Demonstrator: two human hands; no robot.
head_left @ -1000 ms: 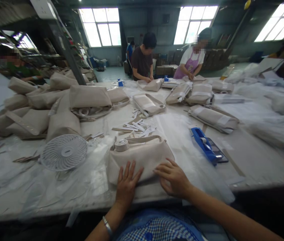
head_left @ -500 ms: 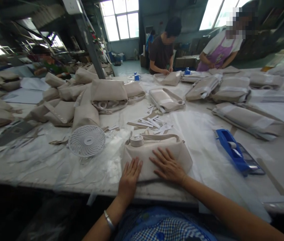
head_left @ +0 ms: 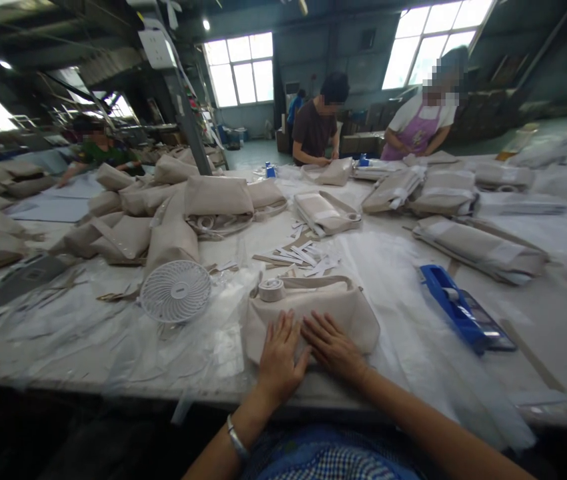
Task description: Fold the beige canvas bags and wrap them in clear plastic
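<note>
A beige handbag (head_left: 258, 327) lies flat on the table in front of me, with a rolled strap (head_left: 271, 289) at its upper left and its handle along the top edge. My left hand (head_left: 282, 353) rests palm down on the bag's lower middle, fingers stretched out. Close beside it, my right hand (head_left: 334, 347) lies flat on the same bag, fingers extended towards the upper left. Neither hand grips anything. Beyond the bag is a pile of white and tan strips (head_left: 301, 257).
A white fan (head_left: 176, 291) stands to the left, among clear plastic bags (head_left: 213, 333). On the right lie a blue tape dispenser (head_left: 456, 310) and plastic sheeting (head_left: 393, 287). More beige bags (head_left: 218, 197) cover the far table, where co-workers (head_left: 316, 130) stand.
My left hand has slid right and inward across the bag, so both hands are now close together. The right hand stays flat on it. The camera view has tilted up slightly.
</note>
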